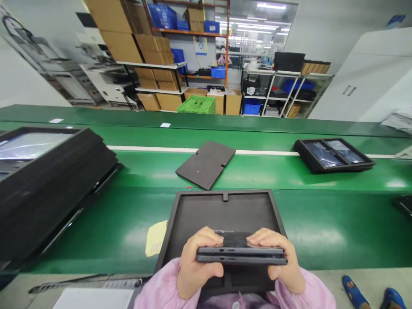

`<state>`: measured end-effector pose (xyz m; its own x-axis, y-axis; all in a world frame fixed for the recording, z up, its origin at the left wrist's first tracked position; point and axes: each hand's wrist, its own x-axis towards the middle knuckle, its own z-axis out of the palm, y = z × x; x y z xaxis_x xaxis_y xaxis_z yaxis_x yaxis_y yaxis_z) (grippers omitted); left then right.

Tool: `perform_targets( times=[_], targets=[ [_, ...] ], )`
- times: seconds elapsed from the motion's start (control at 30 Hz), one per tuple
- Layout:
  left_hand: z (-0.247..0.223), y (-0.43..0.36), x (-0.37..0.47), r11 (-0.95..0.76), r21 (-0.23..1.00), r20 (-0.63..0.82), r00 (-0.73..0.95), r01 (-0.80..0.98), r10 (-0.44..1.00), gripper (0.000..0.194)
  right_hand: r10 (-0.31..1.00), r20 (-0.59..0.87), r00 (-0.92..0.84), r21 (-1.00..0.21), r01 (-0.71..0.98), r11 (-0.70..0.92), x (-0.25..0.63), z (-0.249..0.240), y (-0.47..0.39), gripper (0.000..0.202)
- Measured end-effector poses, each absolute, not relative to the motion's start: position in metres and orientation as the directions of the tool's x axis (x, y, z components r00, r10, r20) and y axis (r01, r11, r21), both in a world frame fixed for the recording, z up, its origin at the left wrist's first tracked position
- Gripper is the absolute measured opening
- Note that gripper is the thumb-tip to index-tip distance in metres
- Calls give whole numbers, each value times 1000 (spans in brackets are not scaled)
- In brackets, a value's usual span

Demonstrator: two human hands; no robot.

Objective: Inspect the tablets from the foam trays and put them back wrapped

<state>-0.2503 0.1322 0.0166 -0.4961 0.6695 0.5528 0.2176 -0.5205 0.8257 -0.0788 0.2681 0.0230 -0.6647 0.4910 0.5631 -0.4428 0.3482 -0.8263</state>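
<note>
I grip two stacked devices (241, 255) at their ends, my left hand (201, 262) and right hand (280, 259) closed on them, fingers on top, thumbs below. They are over the near part of a black tray (197, 211) at the counter's (325, 227) near edge. A yellow slip (156, 238) lies by the tray's left edge, a board (207, 165) beyond its far edge.

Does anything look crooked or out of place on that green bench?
Yes, mildly: the loose black board lies askew across the white line, turned at an angle to the nearby tray. At the left, the stack of black trays has uneven, stepped edges.
</note>
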Motion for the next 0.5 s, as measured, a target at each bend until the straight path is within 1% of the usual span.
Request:
perform_targets(
  times=[0.13, 0.2, 0.27, 0.3, 0.37, 0.43, 0.47, 0.5],
  targets=[
    [18, 132, -250, -520, 834, 532, -517, 184, 671, 37, 472, 567, -675, -822, -432, 371, -79, 29, 269, 42],
    [16, 133, -252, -523, 835, 529, -512, 170, 677, 37, 482, 566, -669, -823, -425, 378, -79, 30, 271, 42],
    [9, 136, -256, -511, 849, 499, -520, 135, 693, 39, 503, 530, -683, -846, -381, 374, -79, 25, 276, 42],
    [4, 139, -258, -488, 867, 462, -537, 104, 706, 42, 511, 477, -715, -873, -316, 372, -79, 18, 279, 42],
    [-9, 148, -263, -387, 922, 312, -626, 17, 715, 49, 566, 287, -773, -926, -72, 371, -80, 0, 286, 39],
    [-22, 162, -268, -273, 959, 133, -730, -75, 670, 52, 640, 93, -762, -912, 192, 361, -79, -19, 292, 37],
    [-27, 171, -270, -232, 966, 60, -768, -117, 637, 52, 659, 33, -751, -893, 274, 357, -77, -25, 294, 36],
    [-31, 182, -272, -204, 967, 2, -793, -154, 609, 50, 666, 4, -746, -877, 318, 361, -75, -28, 295, 34]
  ],
)
